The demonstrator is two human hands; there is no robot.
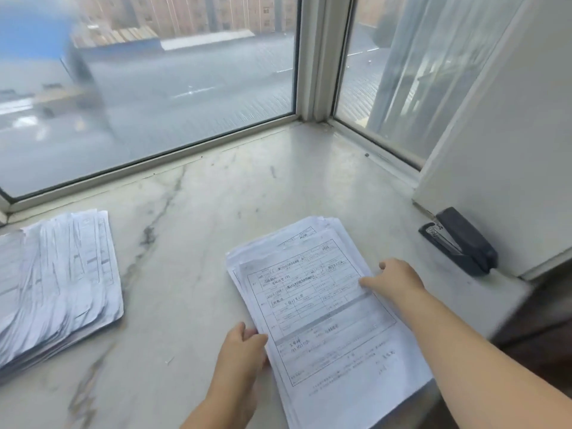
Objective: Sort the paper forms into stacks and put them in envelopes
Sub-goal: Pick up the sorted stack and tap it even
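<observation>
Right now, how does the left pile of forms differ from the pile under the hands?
The left fanned pile of white paper forms lies untouched and smeared by motion blur; the squarer stack of printed white forms is readable. The left hand touches that stack's near-left edge and the right hand its right side. Both rest on the marble sill.

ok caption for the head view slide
Both hands square a stack of forms on a marble sill.

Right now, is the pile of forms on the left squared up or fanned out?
Fanned out: the left pile shows many staggered sheet edges spread across the marble sill.
</observation>
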